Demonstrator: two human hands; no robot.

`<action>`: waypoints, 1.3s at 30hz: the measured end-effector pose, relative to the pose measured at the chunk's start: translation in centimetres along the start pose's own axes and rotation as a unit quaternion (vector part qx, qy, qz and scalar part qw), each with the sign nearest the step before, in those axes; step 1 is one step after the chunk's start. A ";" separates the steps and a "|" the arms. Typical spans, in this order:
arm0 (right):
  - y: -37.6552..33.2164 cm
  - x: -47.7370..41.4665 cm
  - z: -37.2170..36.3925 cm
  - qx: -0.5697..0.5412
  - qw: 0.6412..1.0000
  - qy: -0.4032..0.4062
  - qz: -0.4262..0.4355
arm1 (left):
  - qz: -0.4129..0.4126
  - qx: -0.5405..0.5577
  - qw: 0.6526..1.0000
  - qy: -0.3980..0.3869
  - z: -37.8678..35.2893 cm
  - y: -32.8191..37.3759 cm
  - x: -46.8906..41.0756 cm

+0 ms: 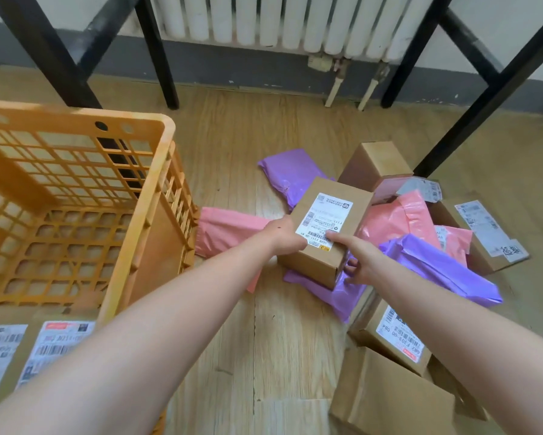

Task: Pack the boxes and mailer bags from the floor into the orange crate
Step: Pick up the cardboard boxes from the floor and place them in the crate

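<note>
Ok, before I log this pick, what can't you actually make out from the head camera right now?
- Left hand: fingers hidden behind the held box.
- Box's shipping label: text too small to read.
- Purple mailer beneath: partly covered by box and right hand.
- Orange crate: left side cut off; near corner hidden by forearm.
- Bottom-right boxes: cut by the frame.

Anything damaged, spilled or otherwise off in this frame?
Nothing spilled or clearly damaged. The parcels lie in a loose heap on the floor, as expected before packing. Both hands, left hand and right hand, grip a labelled cardboard box; the orange crate stands upright.
</note>
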State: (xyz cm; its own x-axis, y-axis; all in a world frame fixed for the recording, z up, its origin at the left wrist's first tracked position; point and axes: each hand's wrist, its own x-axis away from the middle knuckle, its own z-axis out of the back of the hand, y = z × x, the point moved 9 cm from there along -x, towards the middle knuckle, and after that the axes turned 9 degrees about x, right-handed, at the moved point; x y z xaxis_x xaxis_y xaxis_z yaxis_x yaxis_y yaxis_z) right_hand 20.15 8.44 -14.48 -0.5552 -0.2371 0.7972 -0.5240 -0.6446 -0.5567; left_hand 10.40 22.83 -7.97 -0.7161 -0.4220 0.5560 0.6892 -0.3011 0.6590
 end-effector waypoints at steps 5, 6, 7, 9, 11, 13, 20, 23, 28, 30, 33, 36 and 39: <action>0.6 0.2 0.5 -0.056 0.998 -0.036 -0.004 | 0.024 0.127 0.991 0.021 0.9 -0.3 -0.7; 0.3 0.5 0.7 -0.074 0.996 -0.053 0.000 | 0.020 0.163 0.986 0.027 1.3 -0.4 -0.8; -0.2 0.6 1.0 -0.089 0.994 -0.064 0.006 | 0.012 0.208 0.978 0.031 1.7 -0.4 -0.7; -2.3 1.8 1.6 -0.099 0.991 -0.083 0.043 | 0.003 0.315 0.949 0.025 2.5 -0.5 0.1; -5.3 3.4 2.1 -0.079 0.987 -0.093 0.104 | -0.004 0.385 0.923 0.019 3.4 -0.6 1.4; -8.3 5.3 2.3 -0.054 0.980 -0.099 0.162 | -0.028 0.416 0.909 0.020 5.1 0.0 3.3; -18.2 16.5 -1.6 0.021 0.925 -0.131 0.355 | -0.136 0.467 0.873 0.050 12.8 1.7 12.2; -20.7 21.7 -5.8 0.070 0.894 -0.155 0.413 | -0.172 0.473 0.860 0.083 16.9 0.2 17.3; -21.6 27.4 -14.3 0.108 0.868 -0.212 0.435 | -0.184 0.490 0.838 0.155 22.4 -4.9 23.6; -21.8 29.1 -17.7 0.114 0.862 -0.228 0.439 | -0.181 0.503 0.824 0.187 24.2 -7.4 25.6; -21.3 30.2 -22.5 0.143 0.855 -0.252 0.431 | -0.170 0.515 0.811 0.220 26.1 -11.7 27.8; -20.1 30.7 -26.8 0.216 0.838 -0.256 0.431 | -0.135 0.519 0.801 0.267 27.6 -16.5 29.5; -18.9 30.7 -30.5 0.301 0.813 -0.244 0.436 | -0.117 0.514 0.770 0.359 30.0 -21.5 30.9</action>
State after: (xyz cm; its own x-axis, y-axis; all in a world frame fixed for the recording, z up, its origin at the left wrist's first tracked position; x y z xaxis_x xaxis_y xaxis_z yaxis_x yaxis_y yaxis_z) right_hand -6.69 35.54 13.37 -0.1476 -0.9592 0.2411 0.4234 -0.2816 -0.8610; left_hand -29.86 41.89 10.21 -0.3071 -0.9344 0.1807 -0.1658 0.2395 0.9566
